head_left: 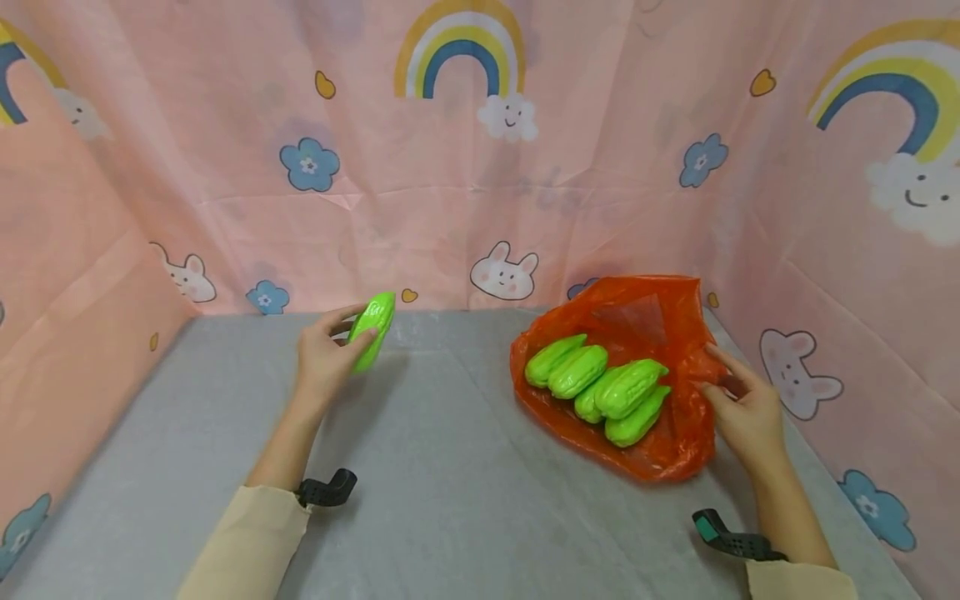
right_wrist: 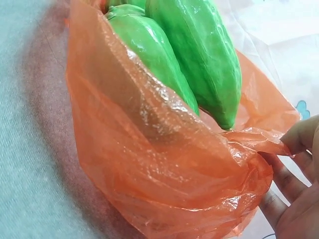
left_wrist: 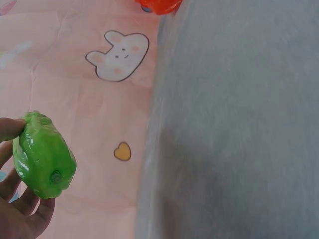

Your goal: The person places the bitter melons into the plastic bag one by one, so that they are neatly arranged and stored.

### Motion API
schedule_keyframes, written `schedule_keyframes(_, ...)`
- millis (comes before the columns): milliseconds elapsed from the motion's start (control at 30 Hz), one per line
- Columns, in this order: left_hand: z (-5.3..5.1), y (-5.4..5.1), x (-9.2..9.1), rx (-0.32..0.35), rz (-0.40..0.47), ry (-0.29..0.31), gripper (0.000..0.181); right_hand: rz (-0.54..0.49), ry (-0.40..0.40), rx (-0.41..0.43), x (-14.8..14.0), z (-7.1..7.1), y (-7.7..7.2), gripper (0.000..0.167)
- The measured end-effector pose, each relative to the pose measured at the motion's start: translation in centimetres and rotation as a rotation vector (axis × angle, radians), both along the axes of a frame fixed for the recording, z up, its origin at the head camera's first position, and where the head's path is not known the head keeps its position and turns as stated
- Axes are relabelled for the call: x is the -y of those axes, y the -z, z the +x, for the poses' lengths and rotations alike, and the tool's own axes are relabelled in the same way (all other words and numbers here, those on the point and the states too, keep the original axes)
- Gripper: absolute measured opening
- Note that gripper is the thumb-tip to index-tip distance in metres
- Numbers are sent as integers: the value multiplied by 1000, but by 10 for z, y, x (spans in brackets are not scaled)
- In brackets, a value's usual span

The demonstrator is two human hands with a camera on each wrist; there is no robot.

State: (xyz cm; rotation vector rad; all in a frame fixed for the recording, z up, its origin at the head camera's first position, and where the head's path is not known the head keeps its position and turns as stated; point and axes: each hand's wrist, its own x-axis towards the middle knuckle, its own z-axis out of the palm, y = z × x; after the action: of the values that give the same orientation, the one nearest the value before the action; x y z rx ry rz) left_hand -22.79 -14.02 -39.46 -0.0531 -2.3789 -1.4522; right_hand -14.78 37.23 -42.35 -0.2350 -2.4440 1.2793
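My left hand [head_left: 324, 354] holds a shiny bright green bitter melon [head_left: 377, 317] above the far left part of the table, pinching it between thumb and fingers. In the left wrist view one end of that melon [left_wrist: 52, 159], with a small round stem scar, faces the camera. At the right stands an orange-red plastic bag [head_left: 678, 460], its mouth spread wide. Several similar bitter melons [head_left: 632, 388] lie inside the bag, side by side and partly overlapping. My right hand [head_left: 753, 425] pinches the bag's right edge; the right wrist view shows thumb and fingers [right_wrist: 281, 179] on the gathered plastic.
A grey cloth-like surface [head_left: 450, 500] covers the table. Pink curtains [head_left: 360, 242] printed with rainbows, rabbits and flowers enclose it at the back and on both sides. Black wrist cameras [head_left: 327, 488] are strapped to both forearms.
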Motion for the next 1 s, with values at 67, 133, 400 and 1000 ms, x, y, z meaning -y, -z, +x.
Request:
schedule_keyframes(67, -2, 1, -7, -12, 15, 18, 40, 4, 5, 4, 0, 0, 0, 49)
schedule_keyframes(133, -4, 1, -14, -21, 35, 34, 40, 12, 17, 11, -1, 1, 0, 49)
schedule_keyframes(400, -9, -2, -40, -45, 120, 93, 40, 23, 38, 23, -1, 4, -1, 51)
schedule_keyframes(1000, -10, -10, -90, -64, 221, 188, 38, 39, 47, 31, -1, -1, 0, 53)
